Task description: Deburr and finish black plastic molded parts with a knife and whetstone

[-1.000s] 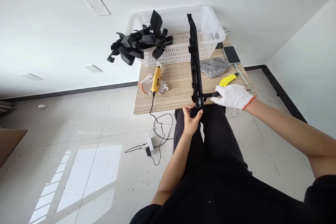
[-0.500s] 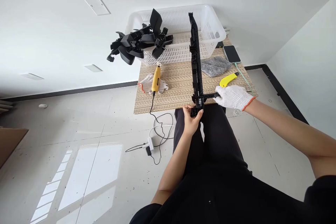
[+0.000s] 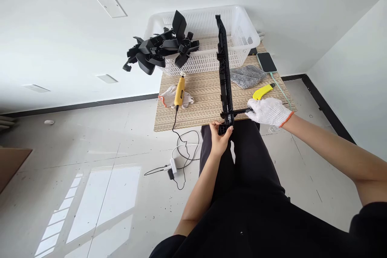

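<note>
Item, long black plastic part: one, near upright in my view, its lower end over the front edge of the desk. Unfinished or complete: cannot tell from here.

Item, my left hand: bare; grip narrow, thumb and fingers pinching the long part's lower end.

Item, my right hand: in a white knitted glove, orange cuff; grip closed on a slim black piece that reaches across to the long part just above my left hand. Contact under way, by my judgement; whether the two are joined, I cannot tell.

Item, black plastic parts: a heap at the left end of the white basket. Count unclear; whether already handled or waiting, not shown. The right side of the basket holds none of the heap.

Item, yellow corded tool: lying on a spare glove, out of both hands.

Item, yellow-handled cutter: beside my right hand, not held.

Sundries: grey cloth, phone.
</note>
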